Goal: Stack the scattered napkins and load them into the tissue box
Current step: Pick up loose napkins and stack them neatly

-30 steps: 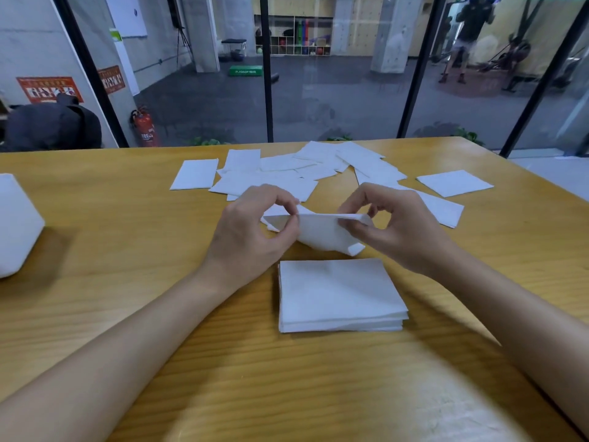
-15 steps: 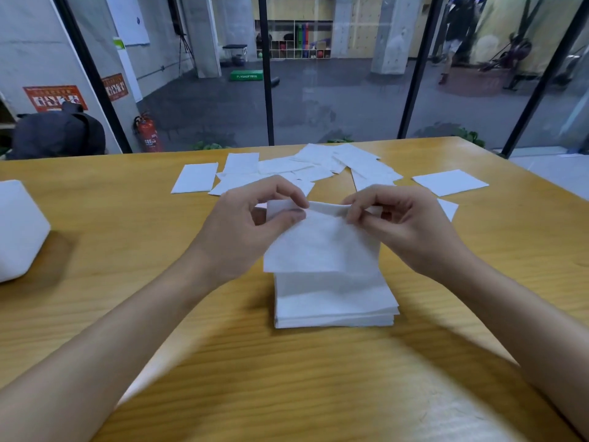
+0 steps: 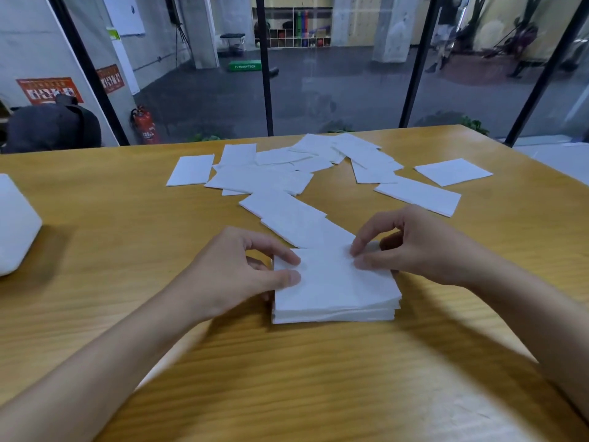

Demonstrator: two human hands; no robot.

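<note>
A squared-up stack (image 3: 334,309) of white napkins sits on the wooden worktop (image 3: 111,250), in the middle and near the person. The top napkin (image 3: 331,282) lies flat on it, its edges roughly in line with those below.

The left hand (image 3: 236,272) is at the stack's left side. Its thumb (image 3: 285,278) and forefinger (image 3: 283,254) lie on the top napkin's left edge, a little apart, with the other fingers curled beside the stack. I cannot tell whether they grip the napkin or only press it.

The right hand (image 3: 414,247) is at the far right corner. Its fingers (image 3: 361,240) are bent, and the forefinger tip meets the thumb tip on the top napkin, pinching it there.

Loose napkins (image 3: 261,180) lie scattered across the far half of the worktop, many overlapping. Two of them trail toward the stack, and the nearer one (image 3: 309,232) reaches its far edge. One napkin (image 3: 452,172) lies alone at the far right, another (image 3: 191,170) at the left end of the scatter.

A white box (image 3: 16,224) stands at the left edge of the worktop, well apart from the stack and partly out of view.

Beyond the worktop is a glass wall with black posts. A red fire extinguisher (image 3: 145,126) and a dark bag (image 3: 54,126) are at the left.
</note>
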